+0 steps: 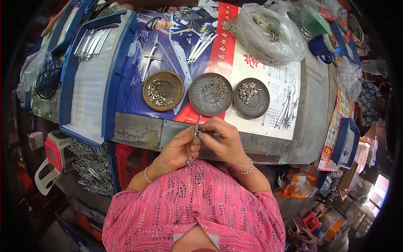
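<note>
Close in front of my chest, at the table's near edge, both hands meet on a slim metal rod [197, 124]. My left hand [178, 149] is closed round its lower part, and a shiny end shows below the fingers. The fingertips of my right hand [222, 140] pinch at its middle; whether they also hold a small part is hidden. Just beyond stand three round dishes: a brown dish [168, 88], a dark grey dish [200, 99] and another dark dish [253, 111]. Small metal pieces [159, 99] lie in each.
Left of the dishes is a blue tray [110, 88] with metal strips [93, 43] at its far end. Long metal arms [202, 47] lie on the poster, others [288, 110] on the calendar sheet. A plastic bag [268, 35] and blue mug [322, 46] stand far right.
</note>
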Available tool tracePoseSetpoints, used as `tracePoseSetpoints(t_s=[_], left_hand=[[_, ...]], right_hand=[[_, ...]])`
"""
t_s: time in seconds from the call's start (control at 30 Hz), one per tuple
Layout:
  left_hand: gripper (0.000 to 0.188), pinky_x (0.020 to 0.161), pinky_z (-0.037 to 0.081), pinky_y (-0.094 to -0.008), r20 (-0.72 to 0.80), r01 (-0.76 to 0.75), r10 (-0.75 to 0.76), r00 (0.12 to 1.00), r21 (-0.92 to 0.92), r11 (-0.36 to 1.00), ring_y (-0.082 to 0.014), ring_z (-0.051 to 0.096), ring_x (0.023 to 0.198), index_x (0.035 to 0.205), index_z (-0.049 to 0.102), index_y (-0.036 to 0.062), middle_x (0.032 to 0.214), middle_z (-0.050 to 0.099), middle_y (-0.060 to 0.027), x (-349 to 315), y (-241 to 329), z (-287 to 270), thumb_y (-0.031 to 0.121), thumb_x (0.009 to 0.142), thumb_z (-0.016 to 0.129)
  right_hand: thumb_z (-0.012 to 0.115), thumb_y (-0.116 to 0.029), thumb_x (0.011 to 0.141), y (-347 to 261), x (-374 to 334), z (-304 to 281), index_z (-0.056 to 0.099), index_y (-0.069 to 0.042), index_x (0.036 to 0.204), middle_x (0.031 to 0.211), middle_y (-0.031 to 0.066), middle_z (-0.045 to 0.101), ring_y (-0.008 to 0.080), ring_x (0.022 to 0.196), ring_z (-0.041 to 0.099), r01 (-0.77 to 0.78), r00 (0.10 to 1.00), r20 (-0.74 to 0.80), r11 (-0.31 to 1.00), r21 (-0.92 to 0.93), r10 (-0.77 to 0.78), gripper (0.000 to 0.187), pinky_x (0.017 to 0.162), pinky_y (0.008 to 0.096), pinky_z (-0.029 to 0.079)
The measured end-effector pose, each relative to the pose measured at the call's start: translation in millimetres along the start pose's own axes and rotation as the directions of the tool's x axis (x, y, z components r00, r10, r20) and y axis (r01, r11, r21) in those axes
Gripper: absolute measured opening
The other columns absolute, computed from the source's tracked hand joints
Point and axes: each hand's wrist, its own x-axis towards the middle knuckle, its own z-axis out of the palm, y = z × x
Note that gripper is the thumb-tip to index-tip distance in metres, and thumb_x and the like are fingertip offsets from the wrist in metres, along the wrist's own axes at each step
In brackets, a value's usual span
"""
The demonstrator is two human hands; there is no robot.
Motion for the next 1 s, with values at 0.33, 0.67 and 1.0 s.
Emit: tracePoseSetpoints(t_s=[0.33, 0.67, 1.0], left_hand=[[0.021, 0.055, 0.047, -0.0217, -0.009, -0.069, 0.071, 0.997, 0.177, 0.982, -0.0092, 0.058, 0.064, 0.103, 0.051, 0.0067, 0.077, 0.059, -0.0008, -1.3, -1.3, 0.6, 0.022, 0.089, 0.053], [0.020, 0.055, 0.047, -0.0228, -0.028, -0.097, 0.111, 0.993, 0.315, 0.944, -0.0115, 0.057, 0.062, 0.103, 0.053, 0.0041, 0.077, 0.059, -0.0030, -0.9, 4.1, -10.1, 0.019, 0.089, 0.053], [0.020, 0.053, 0.041, -0.0226, 0.053, -0.052, 0.055, 0.997, -0.057, 0.997, -0.0102, 0.049, 0.060, 0.106, 0.052, 0.0076, 0.076, 0.053, -0.0030, 5.1, -2.5, -7.6, 0.018, 0.089, 0.052]], right_hand=[[0.060, 0.004, 0.076, 5.7, -6.9, 14.2, 0.057, 0.003, 0.084, 0.079, 0.0074, 0.058, 0.0121, 0.070, 0.057, -0.106, 0.989, -0.083, 0.979, 0.174, 0.121, 0.009, 0.061, 0.0229, 0.044], [0.058, 0.004, 0.074, -11.1, -4.2, 13.1, 0.057, 0.004, 0.094, 0.078, 0.0146, 0.056, 0.0281, 0.066, 0.057, 0.260, 0.952, -0.026, 0.848, -0.462, -0.306, 0.020, 0.057, 0.0336, 0.046], [0.054, 0.002, 0.079, -3.4, -5.4, 9.1, 0.059, 0.005, 0.093, 0.088, 0.0125, 0.058, 0.0205, 0.081, 0.058, 0.035, 0.996, -0.085, 0.999, 0.025, -0.033, 0.014, 0.072, 0.0270, 0.045]])
